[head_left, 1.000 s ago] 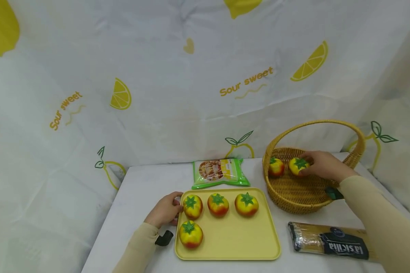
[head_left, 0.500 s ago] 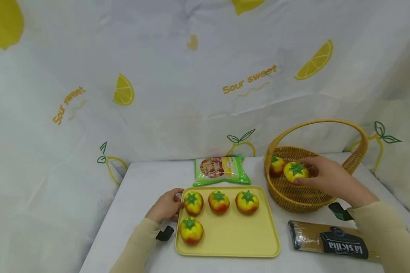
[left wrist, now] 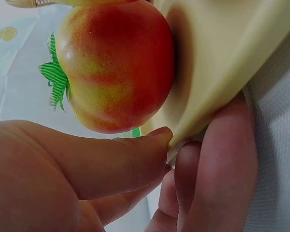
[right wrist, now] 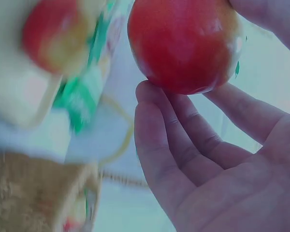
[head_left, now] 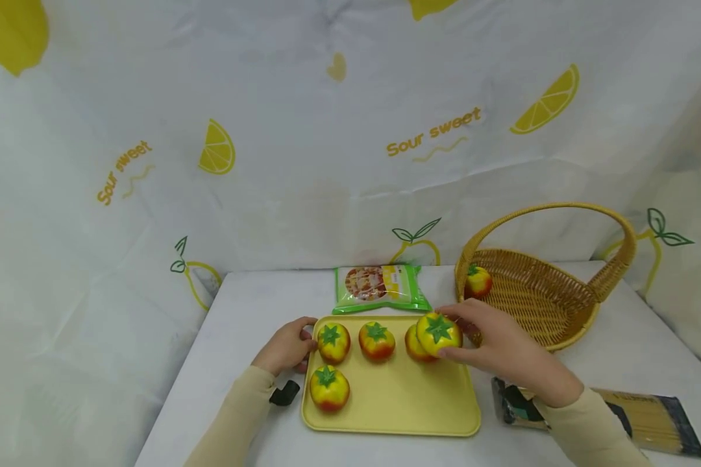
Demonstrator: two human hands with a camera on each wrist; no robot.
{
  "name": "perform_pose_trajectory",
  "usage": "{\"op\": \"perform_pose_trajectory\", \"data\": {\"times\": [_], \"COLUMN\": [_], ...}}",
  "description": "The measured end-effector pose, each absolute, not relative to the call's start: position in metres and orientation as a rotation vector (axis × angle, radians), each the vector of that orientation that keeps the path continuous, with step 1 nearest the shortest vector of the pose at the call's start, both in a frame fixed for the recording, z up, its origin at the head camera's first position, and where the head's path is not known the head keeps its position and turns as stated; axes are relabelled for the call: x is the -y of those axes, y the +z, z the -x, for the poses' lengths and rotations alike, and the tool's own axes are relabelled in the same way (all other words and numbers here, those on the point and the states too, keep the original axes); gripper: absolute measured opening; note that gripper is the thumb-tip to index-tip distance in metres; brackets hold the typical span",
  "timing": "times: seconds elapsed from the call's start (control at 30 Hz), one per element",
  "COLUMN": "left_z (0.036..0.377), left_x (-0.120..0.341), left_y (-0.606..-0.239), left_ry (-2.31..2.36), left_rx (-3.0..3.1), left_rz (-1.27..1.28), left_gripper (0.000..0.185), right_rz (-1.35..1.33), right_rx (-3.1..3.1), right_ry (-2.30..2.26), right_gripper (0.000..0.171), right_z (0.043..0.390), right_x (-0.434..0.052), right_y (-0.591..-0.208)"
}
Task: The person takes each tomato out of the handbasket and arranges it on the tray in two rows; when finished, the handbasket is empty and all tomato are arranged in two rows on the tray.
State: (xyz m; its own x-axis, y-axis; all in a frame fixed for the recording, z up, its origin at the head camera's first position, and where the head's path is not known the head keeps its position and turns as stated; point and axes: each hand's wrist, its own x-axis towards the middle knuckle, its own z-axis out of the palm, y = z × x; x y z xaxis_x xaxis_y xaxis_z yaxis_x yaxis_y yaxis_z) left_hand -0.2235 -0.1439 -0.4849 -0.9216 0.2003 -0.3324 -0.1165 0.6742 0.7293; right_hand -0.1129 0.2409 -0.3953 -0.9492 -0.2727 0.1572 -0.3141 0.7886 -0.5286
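Observation:
My right hand [head_left: 505, 347] holds a yellow-red toy tomato [head_left: 439, 329] with a green leafy top, thumb on one side and fingers on the other. It hangs over the right part of the yellow tray [head_left: 409, 405], overlapping another tomato [head_left: 416, 344] in the head view. In the right wrist view the held tomato [right wrist: 186, 46] shows its red underside. My left hand [head_left: 285, 347] pinches the tray's left rim, thumb above and fingers beneath in the left wrist view. Close to that thumb sits a tomato [left wrist: 118, 67]. Several tomatoes lie along the tray's back and left side.
At the back right stands a wicker basket [head_left: 537, 298] with a tall handle and one tomato [head_left: 478, 281] inside. A green snack packet [head_left: 380, 287] lies behind the tray. A pack of spaghetti [head_left: 648, 421] lies right of the tray, partly hidden by my right arm.
My right hand has lifted a tomato out of the basket and carried it left over the tray. My left hand has stayed at the tray's rim.

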Motion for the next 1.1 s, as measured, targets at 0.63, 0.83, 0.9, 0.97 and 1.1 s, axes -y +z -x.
{"op": "perform_pose_trajectory", "data": {"times": [0.63,0.83,0.9,0.97,1.1], "left_z": [0.224,0.225,0.224,0.224,0.223], "left_x": [0.144,0.145,0.145,0.144,0.144], "left_y": [-0.484,-0.482,-0.482,-0.482,-0.481], "left_ry": [1.147,1.146,1.147,1.145,1.149], "left_rx": [-2.482,-2.485,-2.486,-2.485,-2.484], "left_rz": [-0.074,-0.07,-0.079,-0.086,-0.097], "left_gripper": [0.05,0.05,0.051,0.051,0.051], "right_rz": [-0.773,-0.767,-0.765,-0.766,-0.757], "right_rx": [2.903,2.959,2.982,3.001,3.029], "right_ry": [1.127,1.131,1.138,1.135,1.131], "right_gripper": [0.06,0.059,0.06,0.06,0.061], "right_z": [0.115,0.116,0.116,0.116,0.116], "right_x": [-0.168,-0.162,-0.16,-0.16,-0.159], "right_y": [-0.444,-0.449,-0.449,-0.449,-0.448]}}
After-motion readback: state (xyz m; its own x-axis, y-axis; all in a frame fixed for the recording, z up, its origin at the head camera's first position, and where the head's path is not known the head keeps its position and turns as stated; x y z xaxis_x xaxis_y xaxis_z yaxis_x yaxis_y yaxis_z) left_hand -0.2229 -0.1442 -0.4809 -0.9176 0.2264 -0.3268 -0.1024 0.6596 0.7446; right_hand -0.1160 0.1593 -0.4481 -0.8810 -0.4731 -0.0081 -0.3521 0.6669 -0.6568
